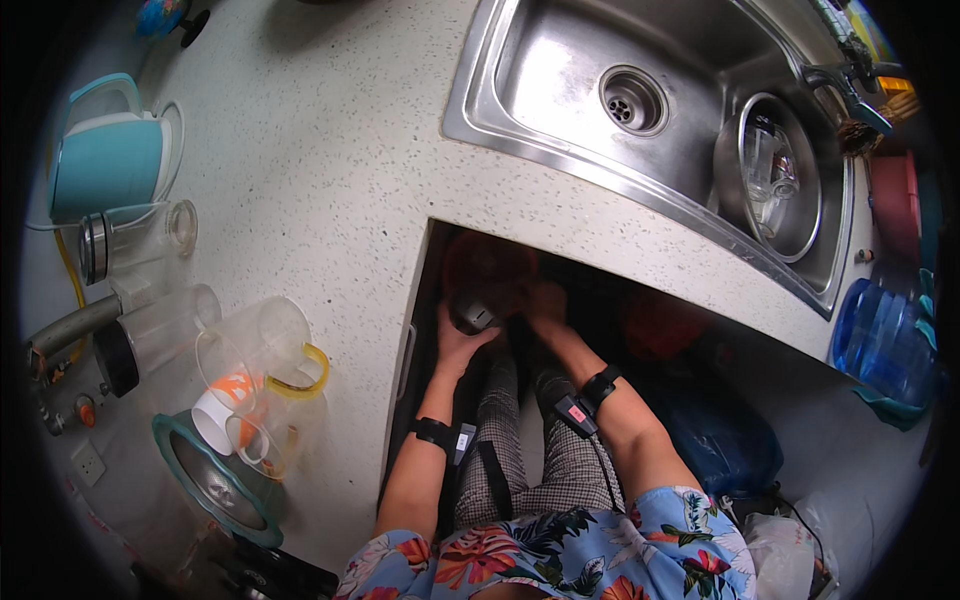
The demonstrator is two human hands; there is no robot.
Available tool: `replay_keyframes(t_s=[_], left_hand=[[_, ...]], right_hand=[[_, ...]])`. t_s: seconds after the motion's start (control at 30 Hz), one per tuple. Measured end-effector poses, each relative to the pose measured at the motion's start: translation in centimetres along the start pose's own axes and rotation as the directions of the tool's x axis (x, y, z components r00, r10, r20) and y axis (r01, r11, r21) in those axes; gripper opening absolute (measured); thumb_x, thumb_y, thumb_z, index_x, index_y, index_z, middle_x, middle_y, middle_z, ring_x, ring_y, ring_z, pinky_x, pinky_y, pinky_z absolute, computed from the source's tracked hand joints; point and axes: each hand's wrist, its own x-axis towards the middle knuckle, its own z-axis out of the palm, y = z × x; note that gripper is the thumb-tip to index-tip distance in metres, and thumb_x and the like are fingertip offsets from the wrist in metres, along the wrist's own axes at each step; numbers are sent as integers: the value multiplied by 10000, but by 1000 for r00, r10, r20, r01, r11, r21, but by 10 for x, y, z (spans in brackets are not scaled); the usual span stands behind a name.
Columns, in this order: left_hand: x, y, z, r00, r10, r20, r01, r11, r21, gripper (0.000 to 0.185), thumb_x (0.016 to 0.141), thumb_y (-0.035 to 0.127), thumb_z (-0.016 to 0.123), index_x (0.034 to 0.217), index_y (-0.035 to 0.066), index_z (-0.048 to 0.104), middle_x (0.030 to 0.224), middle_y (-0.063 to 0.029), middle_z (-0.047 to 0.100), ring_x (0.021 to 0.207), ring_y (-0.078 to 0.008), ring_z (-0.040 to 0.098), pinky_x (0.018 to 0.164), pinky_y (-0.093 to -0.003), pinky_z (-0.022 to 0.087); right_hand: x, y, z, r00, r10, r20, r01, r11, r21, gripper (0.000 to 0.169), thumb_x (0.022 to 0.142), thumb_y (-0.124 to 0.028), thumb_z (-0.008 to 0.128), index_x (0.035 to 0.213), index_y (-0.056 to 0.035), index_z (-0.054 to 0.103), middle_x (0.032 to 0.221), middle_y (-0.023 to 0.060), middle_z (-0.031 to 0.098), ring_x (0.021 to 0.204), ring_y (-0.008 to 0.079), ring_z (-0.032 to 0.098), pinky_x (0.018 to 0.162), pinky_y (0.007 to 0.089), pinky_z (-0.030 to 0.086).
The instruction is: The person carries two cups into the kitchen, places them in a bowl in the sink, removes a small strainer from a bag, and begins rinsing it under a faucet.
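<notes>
Below the counter's edge, my left hand (pixel 459 341) is wrapped around the side of a dark round object with a metallic centre (pixel 477 313), too shadowed to name. My right hand (pixel 546 306) is close by on the right, half lost in shadow; whether it touches anything cannot be made out. Just beyond both hands lies a dim red rounded thing, perhaps a basin (pixel 487 259). Each forearm wears a black strap with a small device.
A speckled counter (pixel 330 202) borders the opening, with a steel sink (pixel 555 75) holding a metal bowl (pixel 806 217). Clear pitchers (pixel 281 330), a glass jar (pixel 150 232) and a blue-green kettle (pixel 112 165) are at left. A blue water jug (pixel 885 330) stands right.
</notes>
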Motion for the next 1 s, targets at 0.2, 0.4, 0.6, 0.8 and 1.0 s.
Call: replay_keyframes(t_s=[0.2,0.4,0.6,0.8,1.0], left_hand=[[-6,3,-8,999,-32,-7,31,997,-64,916,541,-19,791,1320,56,315,1253,-95,425,1160,-217,432,983,-340,378],[-13,13,-11,993,-103,-54,88,967,-239,920,550,-38,774,1323,77,288,1243,-94,421,1152,-213,435,974,-351,393],[-31,40,-7,998,-57,-32,49,976,-210,934,551,-22,778,1327,82,268,1240,-98,411,1140,-224,446,961,-357,409],[-48,59,-2,998,-57,24,61,945,-322,969,568,2,765,1366,109,226,1265,-104,405,1183,-251,438,1004,-396,389],[-61,78,-3,994,-54,99,96,865,-493,984,551,-20,745,1379,127,234,1270,-92,407,1180,-252,442,992,-398,403]], right_hand=[[4,1,7,999,-26,-42,26,1000,-9,230,786,-317,571,915,-166,688,809,123,654,737,311,640,659,431,507],[5,0,12,995,-94,-26,91,990,-109,214,807,-296,538,913,-186,688,743,111,656,671,303,651,582,433,525],[6,13,31,998,-11,61,21,986,-166,242,814,-318,549,870,-121,679,724,124,653,672,311,653,579,429,530],[2,13,39,982,29,186,-15,997,-74,293,850,-374,516,982,-152,655,876,148,658,791,345,636,687,465,504],[-7,-10,15,902,176,395,-137,983,-126,306,835,-352,528,1003,-136,665,927,163,657,863,344,635,737,449,510]])
